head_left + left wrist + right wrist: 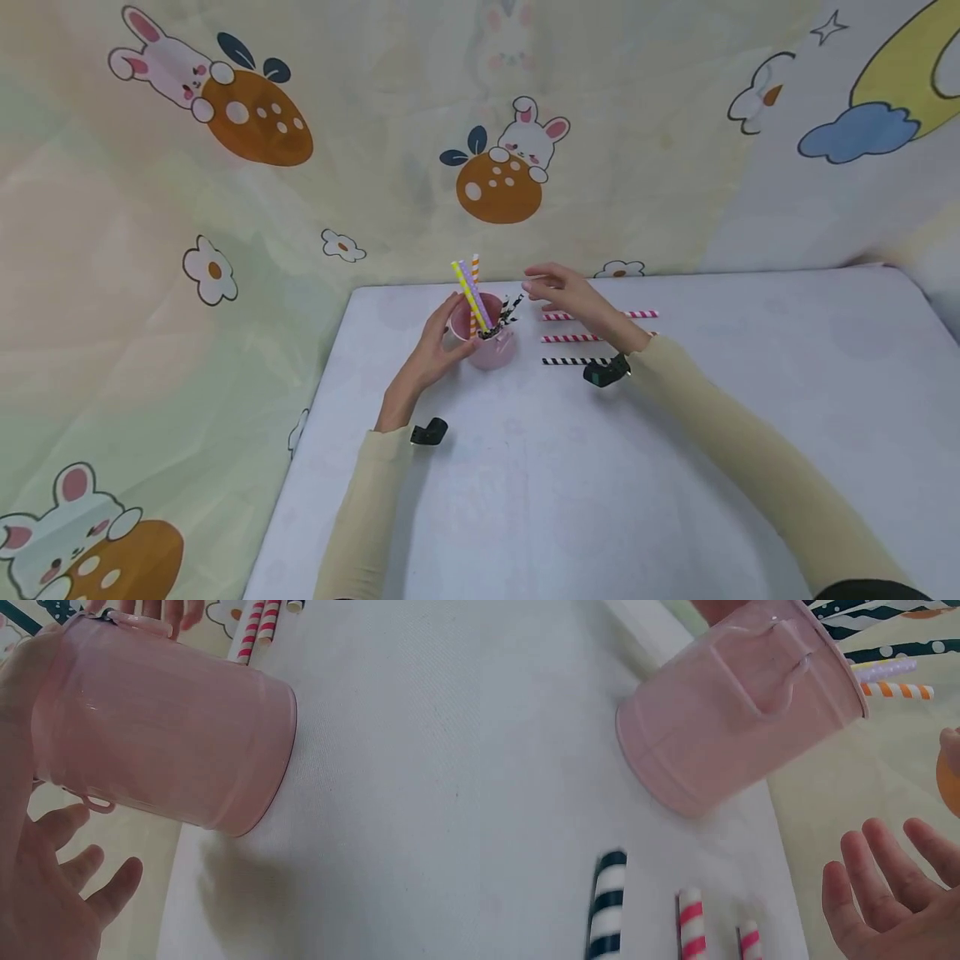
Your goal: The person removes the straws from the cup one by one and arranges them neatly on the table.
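A pink metal bucket [493, 354] with small side handles stands on the table, holding several patterned paper straws [472, 292]: yellow, purple dotted, orange striped and black-and-white. My left hand [435, 346] holds the bucket at its left side near the rim, thumb in front. In the left wrist view, some fingers [116, 889] are spread away from the bucket wall. Just right of the rim, my right hand [566, 293] hovers with nothing in it, its fingers extended in the right wrist view. Below it lie two red-and-white striped straws [566, 338] and one black-and-white striped straw [566, 361].
A white cloth covers the table [540, 483]. Right behind the table's far edge hangs a pale curtain [390, 183] printed with rabbits, flowers and a moon. Each wrist carries a small black camera [429, 432].
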A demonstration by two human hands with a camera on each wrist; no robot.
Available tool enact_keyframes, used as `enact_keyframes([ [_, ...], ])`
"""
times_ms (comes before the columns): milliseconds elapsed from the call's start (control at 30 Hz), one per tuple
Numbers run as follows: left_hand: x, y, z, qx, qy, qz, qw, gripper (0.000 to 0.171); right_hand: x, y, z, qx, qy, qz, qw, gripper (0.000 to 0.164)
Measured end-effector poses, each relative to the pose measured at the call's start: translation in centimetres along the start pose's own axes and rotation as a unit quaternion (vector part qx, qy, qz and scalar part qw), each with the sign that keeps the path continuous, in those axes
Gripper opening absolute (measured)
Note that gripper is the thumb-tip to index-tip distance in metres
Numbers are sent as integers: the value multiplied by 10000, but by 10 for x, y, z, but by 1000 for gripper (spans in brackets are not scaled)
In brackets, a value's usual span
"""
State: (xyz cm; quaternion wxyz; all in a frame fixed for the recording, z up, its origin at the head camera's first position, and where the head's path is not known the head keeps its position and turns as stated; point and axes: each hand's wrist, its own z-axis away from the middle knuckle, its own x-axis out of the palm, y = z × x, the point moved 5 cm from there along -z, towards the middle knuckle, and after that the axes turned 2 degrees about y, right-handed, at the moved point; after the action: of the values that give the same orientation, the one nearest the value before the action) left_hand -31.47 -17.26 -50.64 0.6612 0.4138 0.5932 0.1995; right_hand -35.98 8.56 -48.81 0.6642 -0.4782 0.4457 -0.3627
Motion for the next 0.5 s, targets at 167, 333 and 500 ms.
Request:
enact_keyframes([
  [167,0,0,0,-17,2,34,10000,87,15,-6,-11,-14,-184,-578,9982,61],
  [333,-1,0,0,60,-13,32,10000,86,29,-9,-21,-32,-259,-720,9971,55],
  [500,0,0,-1,127,-26,37,9999,86,42,-8,-28,-69,-392,-484,9980,45],
])
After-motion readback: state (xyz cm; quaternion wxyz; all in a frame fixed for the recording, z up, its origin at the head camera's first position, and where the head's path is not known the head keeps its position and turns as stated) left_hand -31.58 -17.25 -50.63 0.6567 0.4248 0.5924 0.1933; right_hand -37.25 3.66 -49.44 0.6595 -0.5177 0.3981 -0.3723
